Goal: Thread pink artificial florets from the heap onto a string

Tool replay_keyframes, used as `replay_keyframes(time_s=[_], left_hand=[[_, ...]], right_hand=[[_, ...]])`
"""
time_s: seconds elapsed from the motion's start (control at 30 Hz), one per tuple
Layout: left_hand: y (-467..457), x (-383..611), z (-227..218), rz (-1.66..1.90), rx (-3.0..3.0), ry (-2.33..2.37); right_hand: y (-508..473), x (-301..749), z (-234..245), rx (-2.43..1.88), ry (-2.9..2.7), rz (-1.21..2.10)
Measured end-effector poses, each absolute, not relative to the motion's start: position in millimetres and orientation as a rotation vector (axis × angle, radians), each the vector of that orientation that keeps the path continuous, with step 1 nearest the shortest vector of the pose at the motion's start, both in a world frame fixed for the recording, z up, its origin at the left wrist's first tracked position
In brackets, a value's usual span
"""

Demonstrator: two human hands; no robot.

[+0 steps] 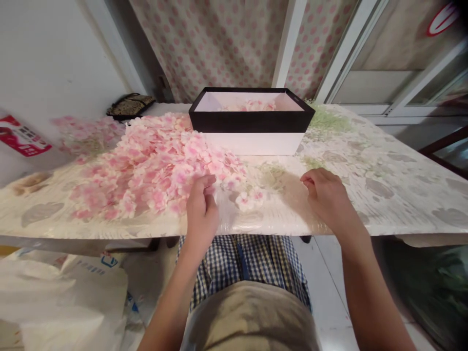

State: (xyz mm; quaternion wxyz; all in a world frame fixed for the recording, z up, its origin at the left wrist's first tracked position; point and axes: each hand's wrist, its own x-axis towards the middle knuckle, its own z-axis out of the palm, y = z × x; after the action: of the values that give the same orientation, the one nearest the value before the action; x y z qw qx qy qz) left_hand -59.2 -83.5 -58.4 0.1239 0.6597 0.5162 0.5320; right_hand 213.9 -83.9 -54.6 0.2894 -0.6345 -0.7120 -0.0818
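Observation:
A big heap of pink artificial blossoms (153, 165) covers the left half of the table (383, 185). My left hand (201, 209) rests at the heap's near right edge, its fingers curled and pinched among the blossoms; what they grip is hidden. My right hand (327, 195) lies on the tablecloth to the right, fingers curled under in a loose fist, with nothing visible in it. A few loose blossoms (250, 197) lie between the two hands. Behind them stands a black-rimmed white box (252, 122) with some pink blossoms inside.
Pale green sprigs (329, 119) lie to the right of the box. A dark woven pouch (129, 105) sits at the back left by the wall. White plastic bags (66, 297) are on the floor under the table's left side. A dotted curtain hangs behind.

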Motion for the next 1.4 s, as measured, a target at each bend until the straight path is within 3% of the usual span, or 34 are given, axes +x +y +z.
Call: replay_keyframes(time_s=[0.37,0.63,0.87,1.4], left_hand=[[-66.2,-41.9,-43.9,0.888,2.496,1.783],[-67.0,-51.9,-40.6,1.576,2.184,1.509],[-66.5,-54.5,-42.1,1.490,1.833,1.177],[-89.4,-38.2,-30.5,1.522,1.660,1.008]], right_hand=[[-103.5,172.8,-58.4,-1.436,-1.625,0.276],[-104.3,176.0,-67.0,-1.250,-1.404,0.467],[-106.2,176.9,-67.9,-1.226,-1.351,0.569],[-111.6,119.7,-43.3,-0.928,-1.621,0.418]])
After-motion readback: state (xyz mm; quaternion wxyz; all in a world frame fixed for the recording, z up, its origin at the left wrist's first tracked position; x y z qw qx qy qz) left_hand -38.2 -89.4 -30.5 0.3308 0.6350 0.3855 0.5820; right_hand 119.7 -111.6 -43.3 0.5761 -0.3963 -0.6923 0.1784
